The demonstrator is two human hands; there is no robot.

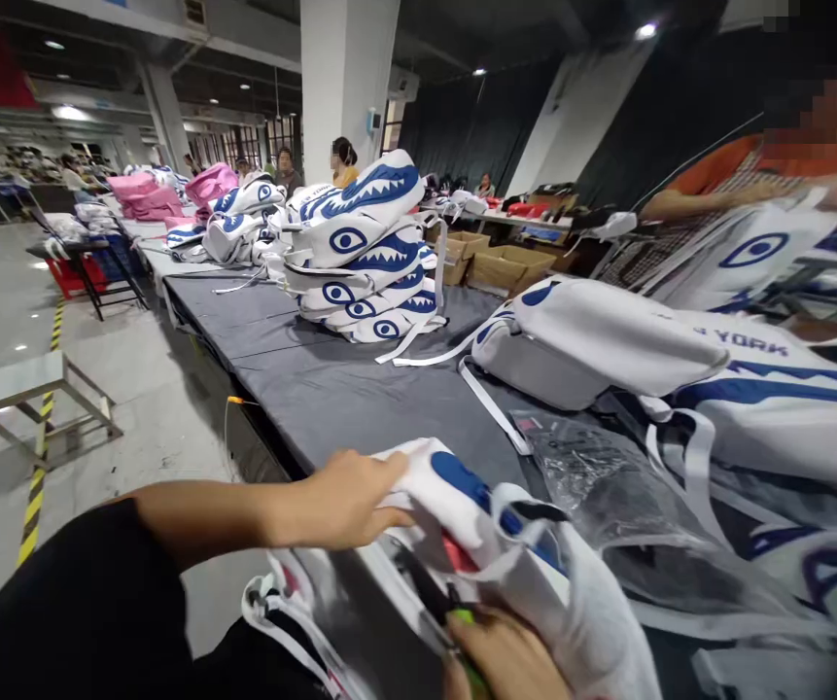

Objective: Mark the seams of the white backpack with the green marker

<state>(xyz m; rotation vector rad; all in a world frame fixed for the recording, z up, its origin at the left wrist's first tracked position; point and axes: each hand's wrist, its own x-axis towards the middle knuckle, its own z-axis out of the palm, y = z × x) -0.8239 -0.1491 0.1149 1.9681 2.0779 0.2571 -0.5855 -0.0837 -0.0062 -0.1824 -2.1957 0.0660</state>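
Note:
A white backpack with blue printed patches and loose straps lies at the near table edge, its side open. My left hand pinches the white fabric at its upper edge, thumb below and fingers on top. Low in the view, my right hand is closed round a small tool with a bright green handle, against the bag's opening. The tool's working end is too blurred to make out. A patch of red shows inside the bag. White straps hang at the near side.
Several white bags with blue eyes and teeth stand in a stack on the grey table. More white bags and clear plastic lie to the right. A co-worker holds a bag there. A stool stands left.

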